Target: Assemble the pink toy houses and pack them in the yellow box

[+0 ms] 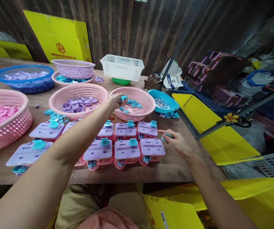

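My left hand [116, 101] reaches over the rim of a pink basket [143, 111] and its fingers pinch a small teal plastic piece [123, 97] from the loose teal pieces [133, 103] inside. My right hand [175, 141] rests on the wooden table [172, 165] beside a block of pink and lilac toy boxes [127, 143], with a teal piece [165, 136] held in its fingers. Several boxes carry a teal part on top.
Another pink basket [78, 95] holds lilac parts, a big pink basket [5, 127] at left holds pink discs, and a blue basket [23, 79] stands behind. A teal bowl [162, 102], a white crate [122, 66] and yellow cartons [60, 38] surround the table.
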`<action>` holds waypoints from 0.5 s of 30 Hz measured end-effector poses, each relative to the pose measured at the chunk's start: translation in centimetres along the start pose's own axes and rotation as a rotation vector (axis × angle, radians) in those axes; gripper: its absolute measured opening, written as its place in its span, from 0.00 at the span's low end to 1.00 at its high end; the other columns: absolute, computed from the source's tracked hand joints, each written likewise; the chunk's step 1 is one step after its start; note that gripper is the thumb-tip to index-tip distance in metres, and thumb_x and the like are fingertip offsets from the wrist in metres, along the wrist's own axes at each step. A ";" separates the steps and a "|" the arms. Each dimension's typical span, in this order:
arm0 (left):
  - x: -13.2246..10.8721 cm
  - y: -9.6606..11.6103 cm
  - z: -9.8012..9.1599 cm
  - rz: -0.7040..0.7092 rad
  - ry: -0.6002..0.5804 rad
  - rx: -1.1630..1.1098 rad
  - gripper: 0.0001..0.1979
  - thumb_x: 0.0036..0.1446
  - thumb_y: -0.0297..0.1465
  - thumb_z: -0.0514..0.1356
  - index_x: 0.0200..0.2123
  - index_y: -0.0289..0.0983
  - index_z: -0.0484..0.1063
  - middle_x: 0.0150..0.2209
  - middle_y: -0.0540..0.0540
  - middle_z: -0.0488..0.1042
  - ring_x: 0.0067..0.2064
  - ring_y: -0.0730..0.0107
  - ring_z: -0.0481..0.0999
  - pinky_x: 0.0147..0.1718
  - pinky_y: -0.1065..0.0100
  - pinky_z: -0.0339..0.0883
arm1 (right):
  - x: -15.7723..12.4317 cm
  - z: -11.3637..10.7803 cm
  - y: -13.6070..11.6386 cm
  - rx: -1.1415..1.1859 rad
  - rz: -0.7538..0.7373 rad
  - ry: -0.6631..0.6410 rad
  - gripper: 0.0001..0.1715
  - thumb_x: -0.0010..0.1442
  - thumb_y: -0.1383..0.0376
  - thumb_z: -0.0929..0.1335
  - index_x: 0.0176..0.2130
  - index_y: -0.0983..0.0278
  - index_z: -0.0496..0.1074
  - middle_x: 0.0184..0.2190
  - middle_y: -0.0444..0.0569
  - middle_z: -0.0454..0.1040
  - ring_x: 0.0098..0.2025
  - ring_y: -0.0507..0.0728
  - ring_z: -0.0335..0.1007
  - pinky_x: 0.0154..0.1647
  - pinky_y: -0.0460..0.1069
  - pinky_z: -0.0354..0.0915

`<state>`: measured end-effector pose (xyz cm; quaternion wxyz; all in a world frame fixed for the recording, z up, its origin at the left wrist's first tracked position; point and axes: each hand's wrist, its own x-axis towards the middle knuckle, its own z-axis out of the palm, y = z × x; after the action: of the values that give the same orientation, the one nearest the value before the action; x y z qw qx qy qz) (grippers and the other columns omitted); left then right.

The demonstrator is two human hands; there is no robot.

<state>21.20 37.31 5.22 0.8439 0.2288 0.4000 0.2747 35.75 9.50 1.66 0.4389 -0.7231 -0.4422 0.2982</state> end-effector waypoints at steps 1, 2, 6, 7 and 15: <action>-0.2 -0.1 -0.1 -0.003 0.003 0.018 0.02 0.55 0.25 0.55 0.34 0.35 0.65 0.17 0.51 0.63 0.14 0.79 0.63 0.08 0.82 0.55 | 0.0 0.1 0.6 0.045 0.019 0.014 0.24 0.43 0.49 0.71 0.35 0.63 0.76 0.32 0.47 0.72 0.34 0.54 0.65 0.33 0.47 0.63; -0.4 -0.2 -0.3 -0.007 0.006 0.034 0.02 0.55 0.25 0.54 0.34 0.34 0.65 0.17 0.51 0.63 0.14 0.79 0.62 0.07 0.82 0.54 | 0.1 0.2 1.1 0.084 0.037 0.032 0.25 0.41 0.49 0.72 0.34 0.63 0.76 0.31 0.47 0.73 0.33 0.55 0.66 0.34 0.48 0.63; -1.0 -0.6 -0.9 -0.020 0.021 0.086 0.03 0.55 0.25 0.53 0.35 0.33 0.64 0.19 0.48 0.65 0.14 0.79 0.61 0.05 0.83 0.50 | 0.6 0.8 2.9 0.054 0.016 0.033 0.22 0.41 0.49 0.71 0.27 0.65 0.74 0.26 0.48 0.73 0.30 0.55 0.66 0.32 0.49 0.63; -1.0 -0.6 -1.0 -0.021 0.026 0.096 0.03 0.55 0.24 0.53 0.35 0.33 0.64 0.19 0.48 0.65 0.14 0.80 0.60 0.05 0.83 0.50 | 0.7 0.9 3.0 0.013 -0.009 0.016 0.21 0.43 0.50 0.70 0.27 0.65 0.74 0.25 0.47 0.73 0.29 0.55 0.66 0.31 0.49 0.63; 0.4 -1.0 -1.2 -0.019 0.051 0.151 0.05 0.53 0.23 0.55 0.35 0.34 0.64 0.20 0.49 0.65 0.13 0.82 0.59 0.07 0.83 0.52 | 1.0 2.1 2.5 -0.329 -0.271 0.071 0.10 0.52 0.60 0.65 0.23 0.62 0.70 0.24 0.45 0.69 0.28 0.54 0.64 0.32 0.48 0.59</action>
<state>20.76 37.08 3.73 0.8163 0.2810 0.4432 0.2416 35.36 10.59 -1.52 0.3664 -0.7291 -0.5622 0.1349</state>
